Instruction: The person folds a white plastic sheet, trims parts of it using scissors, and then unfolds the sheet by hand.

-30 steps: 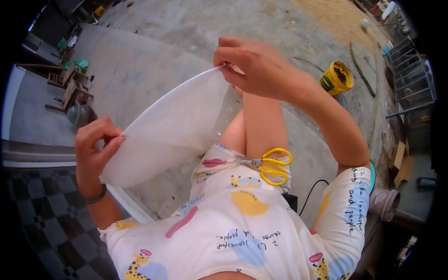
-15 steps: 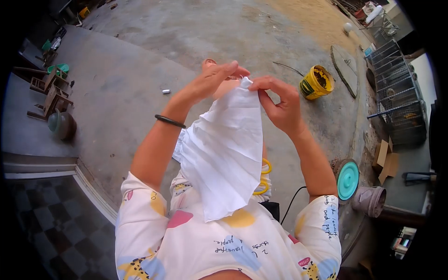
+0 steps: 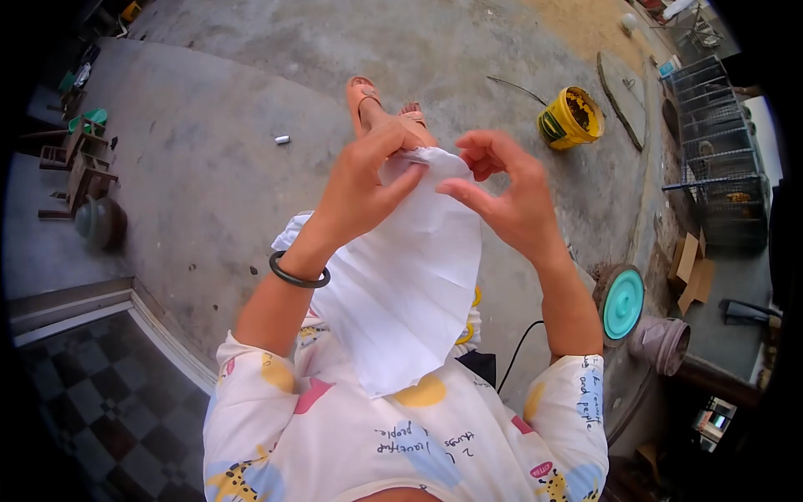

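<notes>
A piece of white pleated fabric [image 3: 401, 293] hangs in front of my body and spreads down over my lap. At its upper edge my left hand [image 3: 372, 180] pinches it between thumb and fingers; a dark bangle sits on that wrist. Just right of the same edge, my right hand [image 3: 506, 188] is raised with thumb and fingers apart, holding nothing. A gathered part of the fabric sticks out at the left, under my left forearm. Yellow rings [image 3: 466, 335] show partly behind the fabric's right side.
A yellow bucket [image 3: 571, 119] stands on the concrete ahead to the right. Beyond it are a stick [image 3: 619, 105] and a wire cage [image 3: 719, 159]. At right lie a turquoise-centred disc [image 3: 623, 303] and a cardboard box [image 3: 693, 272]. Small wooden stools [image 3: 84, 180] stand at left.
My right hand has let go of the fabric's upper edge and its fingers have spread. My left hand has come lower and now pinches that edge. My sandalled feet have come into fuller view.
</notes>
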The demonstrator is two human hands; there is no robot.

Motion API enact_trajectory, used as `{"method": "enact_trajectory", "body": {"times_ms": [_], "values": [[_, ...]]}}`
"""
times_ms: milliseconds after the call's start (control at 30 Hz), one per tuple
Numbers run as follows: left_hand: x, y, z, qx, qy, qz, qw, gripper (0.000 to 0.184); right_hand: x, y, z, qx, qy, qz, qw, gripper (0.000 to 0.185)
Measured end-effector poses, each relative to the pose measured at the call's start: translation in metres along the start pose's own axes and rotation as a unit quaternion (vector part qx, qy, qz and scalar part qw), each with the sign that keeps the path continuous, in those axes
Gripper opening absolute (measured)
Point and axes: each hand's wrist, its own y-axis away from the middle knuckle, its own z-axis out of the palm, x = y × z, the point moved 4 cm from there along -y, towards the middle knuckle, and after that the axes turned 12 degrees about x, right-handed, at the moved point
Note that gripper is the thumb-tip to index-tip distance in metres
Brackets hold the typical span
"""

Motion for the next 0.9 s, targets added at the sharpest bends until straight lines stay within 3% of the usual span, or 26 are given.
{"method": "enact_trajectory", "body": {"times_ms": [100, 233, 400, 633, 800, 900], "values": [[0.005, 0.004, 0.001, 0.050, 0.045, 0.002, 0.998, 0.021, 0.005, 0.001, 0.009, 0.008, 0.094, -0.077, 0.993, 0.020], [-0.006, 0.008, -0.007, 0.020, 0.077, -0.033, 0.996, 0.021, 0.004, 0.004, 0.010, 0.055, 0.155, -0.225, 0.961, 0.023], [-0.007, 0.013, -0.011, 0.027, 0.016, -0.002, 1.000, 0.015, 0.009, 0.009, 0.011, 0.053, 0.115, -0.204, 0.971, 0.027], [-0.028, 0.019, -0.013, 0.024, 0.062, -0.111, 0.992, 0.010, 0.020, 0.007, 0.010, 0.019, 0.052, -0.167, 0.984, 0.028], [-0.025, 0.021, -0.009, 0.034, 0.054, -0.096, 0.993, 0.012, -0.015, 0.006, 0.019, -0.012, 0.134, -0.194, 0.972, 0.025], [-0.015, 0.019, -0.003, 0.034, 0.135, -0.079, 0.987, 0.016, -0.009, 0.004, 0.020, -0.051, 0.152, -0.204, 0.966, 0.023]]}}
